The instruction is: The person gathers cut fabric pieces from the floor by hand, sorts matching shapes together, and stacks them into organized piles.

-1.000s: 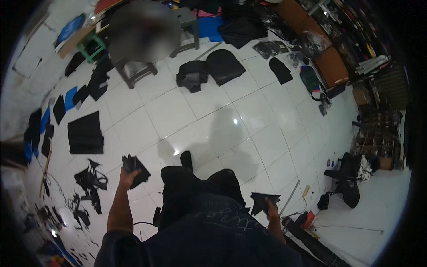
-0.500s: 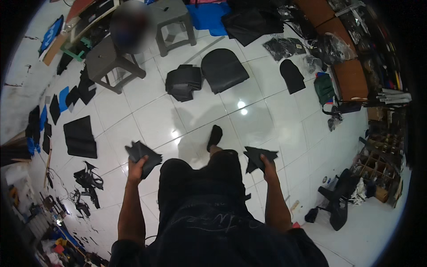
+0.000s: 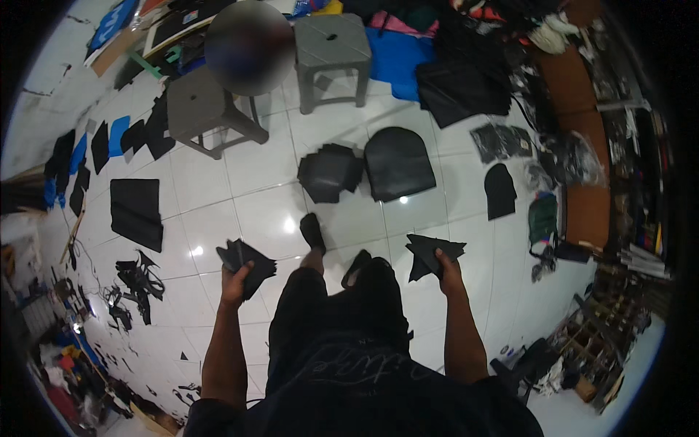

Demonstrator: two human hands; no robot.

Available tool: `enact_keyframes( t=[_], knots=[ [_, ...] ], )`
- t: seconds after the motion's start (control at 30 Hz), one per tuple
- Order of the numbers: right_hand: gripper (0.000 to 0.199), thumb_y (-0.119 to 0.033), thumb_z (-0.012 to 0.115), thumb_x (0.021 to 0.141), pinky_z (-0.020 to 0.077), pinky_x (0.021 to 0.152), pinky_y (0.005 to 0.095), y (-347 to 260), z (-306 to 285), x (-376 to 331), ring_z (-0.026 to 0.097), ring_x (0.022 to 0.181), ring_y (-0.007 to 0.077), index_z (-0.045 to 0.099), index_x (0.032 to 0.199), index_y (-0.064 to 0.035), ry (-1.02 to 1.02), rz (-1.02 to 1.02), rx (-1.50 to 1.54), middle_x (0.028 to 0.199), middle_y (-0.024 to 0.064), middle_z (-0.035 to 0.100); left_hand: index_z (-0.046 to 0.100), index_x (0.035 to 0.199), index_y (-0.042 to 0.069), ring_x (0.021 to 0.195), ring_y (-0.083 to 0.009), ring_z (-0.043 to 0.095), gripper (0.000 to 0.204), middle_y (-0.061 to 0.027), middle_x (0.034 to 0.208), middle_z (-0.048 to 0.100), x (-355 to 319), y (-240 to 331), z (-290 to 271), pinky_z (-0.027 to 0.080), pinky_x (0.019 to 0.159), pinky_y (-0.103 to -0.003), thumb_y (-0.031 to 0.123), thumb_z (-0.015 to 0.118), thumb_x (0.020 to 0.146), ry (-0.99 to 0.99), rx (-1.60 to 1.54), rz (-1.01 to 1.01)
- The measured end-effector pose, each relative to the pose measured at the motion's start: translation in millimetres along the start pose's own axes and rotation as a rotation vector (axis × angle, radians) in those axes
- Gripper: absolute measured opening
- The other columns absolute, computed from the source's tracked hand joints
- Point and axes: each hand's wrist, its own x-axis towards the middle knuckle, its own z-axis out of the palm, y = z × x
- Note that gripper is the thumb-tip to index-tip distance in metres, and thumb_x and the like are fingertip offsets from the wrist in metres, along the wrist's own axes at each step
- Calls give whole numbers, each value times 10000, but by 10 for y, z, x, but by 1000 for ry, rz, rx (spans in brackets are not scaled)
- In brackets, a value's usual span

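In my left hand is a stack of black triangular sheet pieces, gripped with the thumb on top. My right hand clasps a similar stack of black triangular pieces, also under the thumb. The two hands are held wide apart above the floor, on either side of my legs. On the tiles ahead lie an angular stack of black cut sheets and, touching or close beside it, a black stack with one rounded end. Neither hand touches those.
Two grey plastic stools stand ahead. Black sheets and dark scraps lie at left. A small rounded black stack and plastic-wrapped packs are at right, near a shelf of compartments.
I have stepped forward: my left foot now shows ahead of the right. The stools and floor stacks appear nearer. Both hands still grip their triangular stacks.
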Motion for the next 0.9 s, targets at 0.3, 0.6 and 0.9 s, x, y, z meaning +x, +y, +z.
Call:
enact_keyframes(
  t=[0.3, 0.6, 0.9],
  knots=[
    [632, -269, 727, 804, 379, 992, 341, -813, 1610, 1640, 492, 1149, 235, 434, 1280, 25, -195, -59, 11, 1230, 130, 519, 489, 1129, 2, 907, -169, 587, 396, -59, 956, 594, 1857, 710, 500, 489, 805, -318, 95, 684, 798, -149, 104, 24],
    [795, -408, 769, 732, 375, 977, 366, -235, 3017, 4669, 514, 1105, 277, 438, 1302, 37, -281, 189, -173, 1226, 150, 540, 586, 986, 11, 811, -125, 587, 257, -26, 883, 613, 4410, -330, 898, 481, 736, -282, 68, 706, 766, -137, 108, -62],
    [843, -522, 766, 673, 287, 1057, 477, 1179, 3763, 6800, 433, 1236, 343, 470, 1317, -67, -359, 72, -404, 1314, 171, 489, 547, 1053, -24, 838, -170, 625, 441, -100, 938, 637, 6501, -1850, 773, 518, 759, -300, 162, 779, 727, -175, 122, -86]
  ],
)
